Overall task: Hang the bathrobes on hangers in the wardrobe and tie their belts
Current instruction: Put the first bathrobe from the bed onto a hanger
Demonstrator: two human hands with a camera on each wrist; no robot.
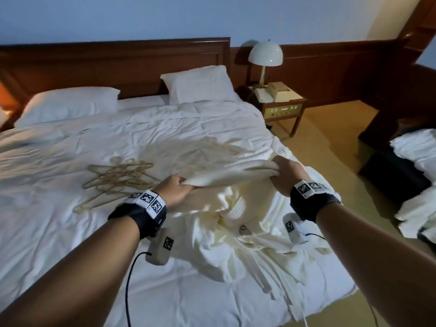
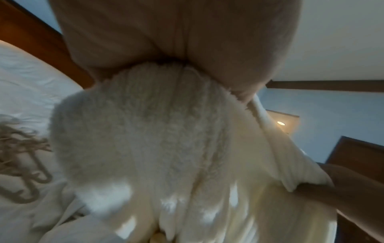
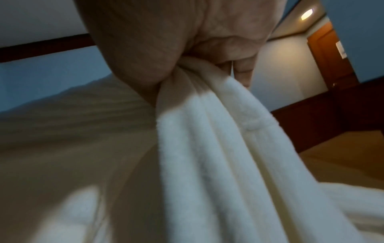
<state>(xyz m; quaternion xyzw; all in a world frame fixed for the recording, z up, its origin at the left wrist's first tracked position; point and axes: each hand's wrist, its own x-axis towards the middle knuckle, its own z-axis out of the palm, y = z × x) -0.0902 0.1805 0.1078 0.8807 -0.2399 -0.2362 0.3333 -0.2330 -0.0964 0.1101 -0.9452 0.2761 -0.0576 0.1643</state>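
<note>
A cream bathrobe (image 1: 226, 175) is stretched above the bed between both hands, its lower part draped down over more crumpled cream robe fabric (image 1: 254, 251). My left hand (image 1: 180, 185) grips one bunched end of the bathrobe (image 2: 145, 131); my right hand (image 1: 280, 167) grips the other end of the bathrobe (image 3: 207, 131) in a fist. A heap of beige hangers (image 1: 118, 180) lies on the bed left of my left hand, and the hangers (image 2: 18, 164) show blurred in the left wrist view. No wardrobe is in view.
The white bed (image 1: 70, 232) fills the scene, with pillows (image 1: 68, 105) against a wooden headboard (image 1: 113, 64). A nightstand (image 1: 283, 107) with a lamp (image 1: 265, 55) stands at the right. More white linen (image 1: 420, 161) is piled at the far right, across tan floor (image 1: 330, 149).
</note>
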